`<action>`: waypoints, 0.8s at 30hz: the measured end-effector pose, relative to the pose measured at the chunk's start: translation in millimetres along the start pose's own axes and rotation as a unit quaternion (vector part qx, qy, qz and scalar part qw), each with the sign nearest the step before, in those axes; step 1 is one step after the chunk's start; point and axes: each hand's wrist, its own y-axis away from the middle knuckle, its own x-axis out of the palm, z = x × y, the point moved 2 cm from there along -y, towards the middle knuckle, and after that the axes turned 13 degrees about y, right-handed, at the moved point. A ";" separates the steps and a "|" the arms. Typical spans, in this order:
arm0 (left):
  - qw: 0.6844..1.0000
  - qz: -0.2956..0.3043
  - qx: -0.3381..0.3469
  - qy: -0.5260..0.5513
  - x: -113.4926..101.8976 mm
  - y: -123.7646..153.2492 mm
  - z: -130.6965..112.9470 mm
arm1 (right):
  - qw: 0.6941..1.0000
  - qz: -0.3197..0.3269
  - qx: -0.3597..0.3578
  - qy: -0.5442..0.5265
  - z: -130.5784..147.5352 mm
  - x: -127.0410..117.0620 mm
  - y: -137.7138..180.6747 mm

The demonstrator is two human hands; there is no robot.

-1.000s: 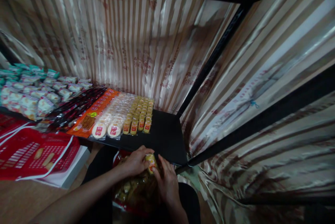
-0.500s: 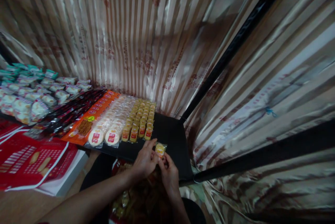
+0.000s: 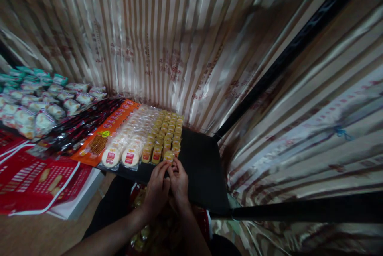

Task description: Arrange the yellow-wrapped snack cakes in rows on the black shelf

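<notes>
A small wrapped snack (image 3: 169, 156) in clear and yellow packaging is pinched between the fingertips of both hands. My left hand (image 3: 158, 182) grips its near left side, and my right hand (image 3: 178, 178) its near right side. It is held at the front of the rows of yellow wrapped snacks (image 3: 157, 151), hiding part of the front packs there. Whether it touches them I cannot tell. Under my forearms, an opened bag (image 3: 140, 234) with more yellow packs lies by my lap, partly covered by the arms.
On the black shelf (image 3: 200, 168), left of the yellow rows, lie round white cracker packs (image 3: 130, 157), an orange pack (image 3: 97, 144), dark long packs (image 3: 86, 122) and white wrapped snacks (image 3: 44, 122). A red bag (image 3: 32, 180) is at lower left. A black post (image 3: 269, 72) and striped curtain (image 3: 167, 28) stand behind.
Both hands have moved left with the small wrapped snack, from the bare shelf to the front of the yellow rows. The camera view has shifted slightly.
</notes>
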 end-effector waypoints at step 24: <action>0.999 0.036 0.003 -0.020 -0.4 -2.2 29.5 | 0.986 -0.096 -0.094 0.102 -3.5 9.5 -1.6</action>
